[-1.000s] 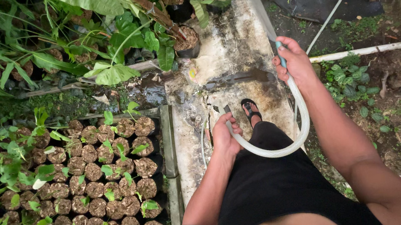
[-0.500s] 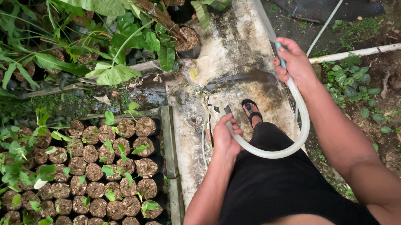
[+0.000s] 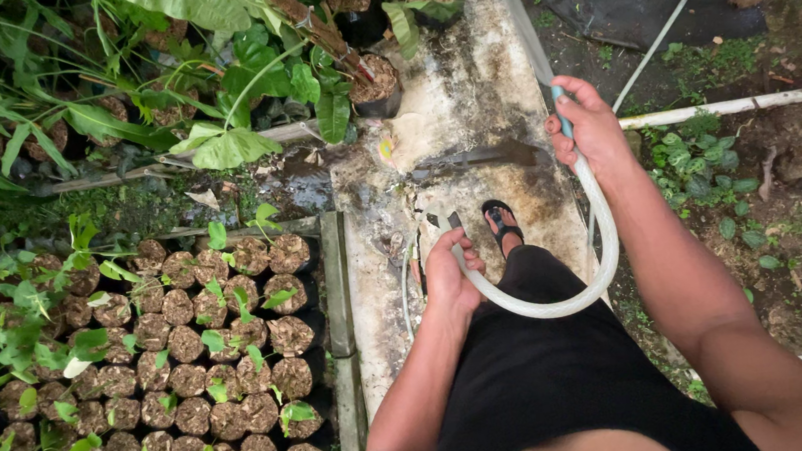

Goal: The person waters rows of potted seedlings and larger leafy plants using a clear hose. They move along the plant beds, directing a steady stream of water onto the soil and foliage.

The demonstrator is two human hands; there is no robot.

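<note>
translucent whitish flexible plastic hose [image 3: 571, 302], bent in a loose u-shaped loop across the front of the body, above a wet, stained concrete slab [image 3: 469, 117]. far run of the hose leads up and away past the top of the frame.

judged soft and pliable: bends without kinking in the loop shown. likely light when dry, heavier with water inside; wet wall probably slippery. best gripped with a full wrap of the fingers, one hold near the open end for aim, a second further back along the tube to carry the slack.

left hand [image 3: 449, 275]: fingers clenched round the near end of the hose, outlet pointing down toward the slab edge. a thin pale streak below the hand may be water; cannot tell for certain.

right hand [image 3: 591, 128]: fingers wrapped round the hose higher up, beside a short blue-green section of tube [image 3: 563, 121].

black sandal on one foot [image 3: 502, 224], on the slab just beyond the left hand.

further out, left: block of small black nursery bags of soil with green seedlings [image 3: 187, 381], packed touching. top: broad-leaved potted plants [image 3: 234, 83]. right: white pipe [image 3: 740, 104] lying across leaf-strewn ground.
</note>
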